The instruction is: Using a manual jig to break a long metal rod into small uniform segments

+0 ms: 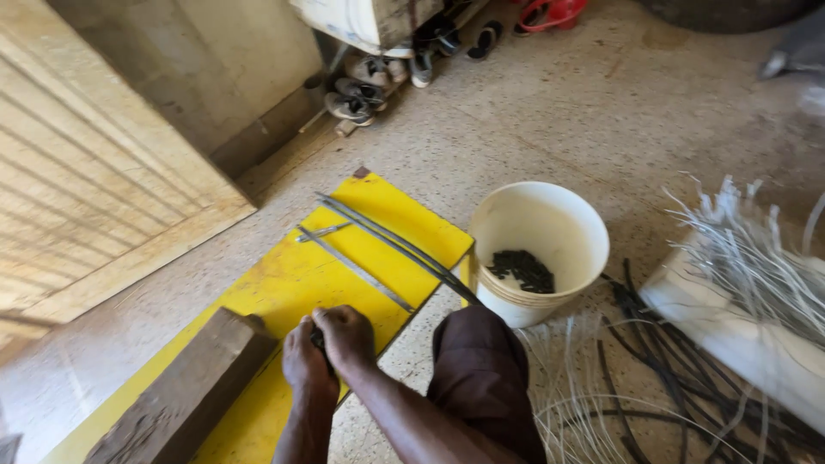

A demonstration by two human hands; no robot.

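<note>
Dark piece (319, 340) gripped in both hands (326, 348), wooden block (185, 395) beside.

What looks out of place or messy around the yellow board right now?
Loose white and black strands sprawl tangled across the floor right of the white bucket. On the yellow board, long dark strips overhang its right edge. Nothing looks spilled or broken.

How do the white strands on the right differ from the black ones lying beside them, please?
The white strands rise in a bushy fan above a pale board, while the black strands lie flat on the floor. The white ones look thinner and more numerous; the black ones look thicker and fewer. Both are long, loose and bendy.
</note>
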